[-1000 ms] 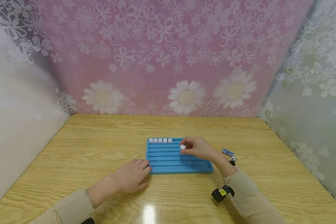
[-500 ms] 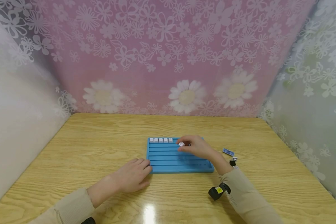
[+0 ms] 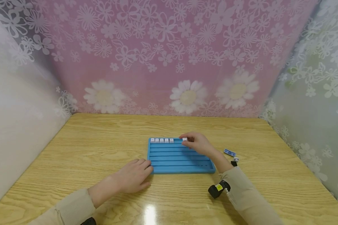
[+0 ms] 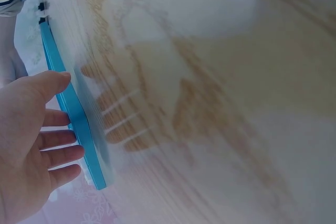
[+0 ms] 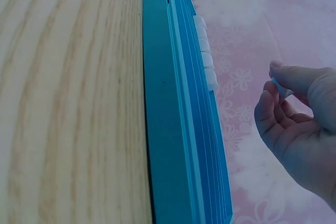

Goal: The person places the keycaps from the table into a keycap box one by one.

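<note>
A blue tray (image 3: 171, 158) with ridged rows lies on the table, its far row bearing several white keycaps (image 3: 161, 141) side by side at the left end. Between thumb and fingertips my right hand (image 3: 198, 144) pinches another white keycap (image 3: 184, 139), over the far row and to the right of the lined-up ones. In the right wrist view that keycap is mostly hidden by the fingers. My left hand (image 3: 135, 175) rests at the tray's near left corner, fingers extended and fingertips at its edge. The left wrist view shows its thumb and fingers (image 4: 63, 156) along the blue side.
Right of the tray, beyond the right forearm, lie a small blue labelled piece (image 3: 229, 152), a small white piece (image 3: 236, 159) and a black piece (image 3: 234, 163). Flowered curtains (image 3: 169, 62) stand behind the wooden table (image 3: 101, 140) and at its sides.
My right hand has moved the pinched keycap away from me, from above the middle rows to the tray's far row. The left hand has stayed at the corner.
</note>
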Available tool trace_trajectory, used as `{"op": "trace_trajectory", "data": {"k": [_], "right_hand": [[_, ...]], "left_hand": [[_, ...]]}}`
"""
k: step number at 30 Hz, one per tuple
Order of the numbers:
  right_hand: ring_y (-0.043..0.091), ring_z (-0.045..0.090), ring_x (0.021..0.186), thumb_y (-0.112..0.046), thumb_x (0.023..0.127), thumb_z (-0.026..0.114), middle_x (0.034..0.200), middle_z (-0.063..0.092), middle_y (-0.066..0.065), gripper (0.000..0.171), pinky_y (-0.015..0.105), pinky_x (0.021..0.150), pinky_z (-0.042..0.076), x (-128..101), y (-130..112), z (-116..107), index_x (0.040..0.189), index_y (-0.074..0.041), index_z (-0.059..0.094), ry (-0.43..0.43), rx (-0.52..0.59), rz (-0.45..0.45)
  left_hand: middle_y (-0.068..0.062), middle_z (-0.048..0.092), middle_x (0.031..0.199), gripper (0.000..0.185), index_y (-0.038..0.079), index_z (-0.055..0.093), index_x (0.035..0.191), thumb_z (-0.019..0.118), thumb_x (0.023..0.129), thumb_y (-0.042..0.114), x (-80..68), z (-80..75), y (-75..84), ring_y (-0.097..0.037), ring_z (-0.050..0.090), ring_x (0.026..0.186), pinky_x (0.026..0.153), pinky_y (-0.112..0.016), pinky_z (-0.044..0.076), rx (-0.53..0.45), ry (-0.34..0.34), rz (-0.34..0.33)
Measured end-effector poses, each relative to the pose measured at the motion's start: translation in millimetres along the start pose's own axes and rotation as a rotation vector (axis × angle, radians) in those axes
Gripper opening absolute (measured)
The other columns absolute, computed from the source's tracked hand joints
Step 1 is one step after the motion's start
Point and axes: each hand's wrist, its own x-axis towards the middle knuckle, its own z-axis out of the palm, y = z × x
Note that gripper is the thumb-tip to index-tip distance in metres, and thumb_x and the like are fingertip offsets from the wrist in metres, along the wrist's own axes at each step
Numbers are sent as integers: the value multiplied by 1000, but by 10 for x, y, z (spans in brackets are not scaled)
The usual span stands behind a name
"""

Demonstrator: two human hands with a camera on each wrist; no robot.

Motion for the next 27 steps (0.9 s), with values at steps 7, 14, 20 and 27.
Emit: {"op": "trace_trajectory", "data": {"k": [7,14,20,27], "right_hand": [[31,58,69,-15,90,61,78,59,13,33,41,63,50,66,23,23,118,0,55,-23,75,39],[24,61,71,-9,89,62,80,61,10,27,42,70,51,123,70,40,112,3,58,55,171,106],[26,64,81,-7,90,59,97,61,23,32,41,74,53,187,90,35,118,8,53,66,298,134],[28,64,79,-9,92,58,98,61,27,31,40,72,54,245,83,61,117,7,54,59,301,149]], "left_hand": [[-3,51,106,36,9,56,107,57,89,41,1,-3,-3,-18,50,98,86,-34,45,2,-5,3],[-3,51,105,35,9,55,107,56,90,40,4,0,-3,-18,49,98,86,-34,44,-3,-6,2],[-4,51,107,36,9,55,107,57,89,40,2,-2,0,-19,49,100,88,-35,44,-3,-7,-1],[-4,51,106,36,9,56,107,57,89,40,1,-2,1,-19,49,99,87,-34,44,-7,-4,-2]]}}
